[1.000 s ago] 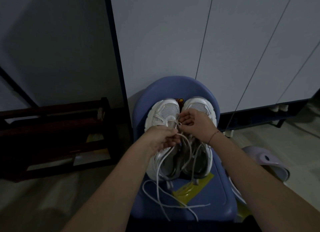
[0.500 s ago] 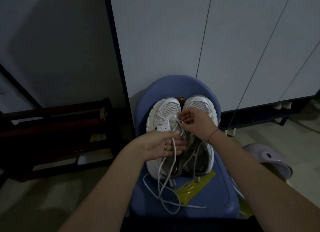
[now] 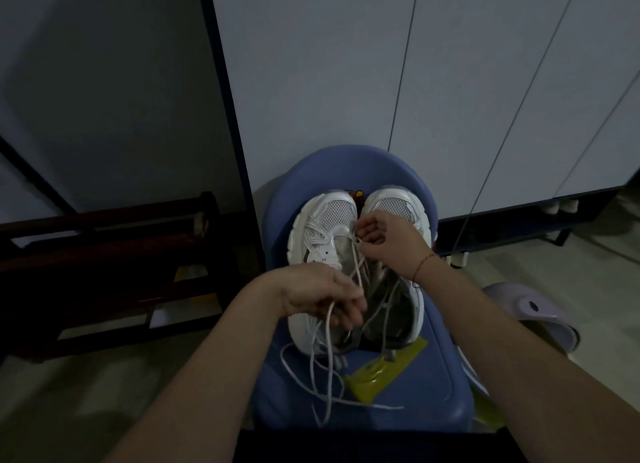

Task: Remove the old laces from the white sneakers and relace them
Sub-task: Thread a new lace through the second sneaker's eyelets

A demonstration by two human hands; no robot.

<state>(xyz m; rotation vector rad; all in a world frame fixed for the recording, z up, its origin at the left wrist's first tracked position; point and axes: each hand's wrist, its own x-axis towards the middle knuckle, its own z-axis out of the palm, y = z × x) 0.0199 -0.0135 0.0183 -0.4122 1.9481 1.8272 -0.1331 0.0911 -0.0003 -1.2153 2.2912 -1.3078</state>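
Observation:
Two white sneakers stand side by side on a blue chair seat (image 3: 415, 407), toes pointing away from me. The left sneaker (image 3: 322, 227) has its lace (image 3: 327, 365) partly pulled out, and the loose strands trail over the seat toward me. My left hand (image 3: 322, 296) hovers over that shoe's middle and holds lace strands in its curled fingers. My right hand (image 3: 384, 241) lies over the right sneaker (image 3: 398, 206) and pinches the lace near the left shoe's front eyelets.
A yellow flat packet (image 3: 384, 372) lies on the seat just behind the shoes' heels. A dark wooden rack (image 3: 104, 272) stands on the left. White cabinet doors (image 3: 346, 81) rise behind the chair. A pale lilac stool (image 3: 533, 313) sits on the floor at right.
My left hand has drawn back toward me, pulling the lace strands out of the left sneaker. My right hand has stayed at the front eyelets.

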